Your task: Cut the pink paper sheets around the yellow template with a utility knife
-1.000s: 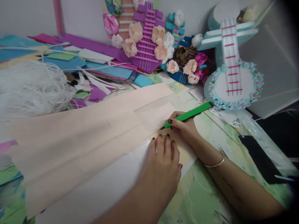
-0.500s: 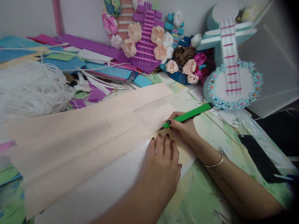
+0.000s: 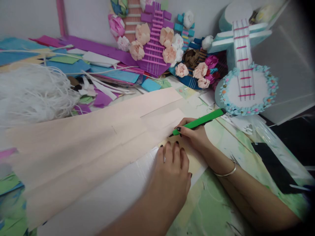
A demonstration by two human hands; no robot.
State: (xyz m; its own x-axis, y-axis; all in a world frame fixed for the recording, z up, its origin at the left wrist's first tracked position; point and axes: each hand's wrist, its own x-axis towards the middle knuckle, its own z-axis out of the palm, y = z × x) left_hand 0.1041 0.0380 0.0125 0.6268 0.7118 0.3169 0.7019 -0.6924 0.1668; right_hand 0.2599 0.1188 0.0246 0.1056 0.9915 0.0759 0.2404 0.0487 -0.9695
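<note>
My right hand is closed around a green utility knife. The knife slants down to the left, its tip at the edge of a large pale peach sheet. Cut lines and a stepped edge show in the sheet, close to the knife. My left hand lies palm down just below the tip, fingers slightly spread, holding nothing. Under it is a glossy white board, partly covered by the peach sheet. Whether the blade touches the sheet is too small to tell.
Tangled white string and coloured paper scraps fill the left back. Flower-trimmed model guitars, one purple and one pale blue and white, stand behind. A black strip lies at right on the green-patterned table cover.
The knife and my right hand look almost the same, with at most a tiny shift to the right. My left hand stays in place.
</note>
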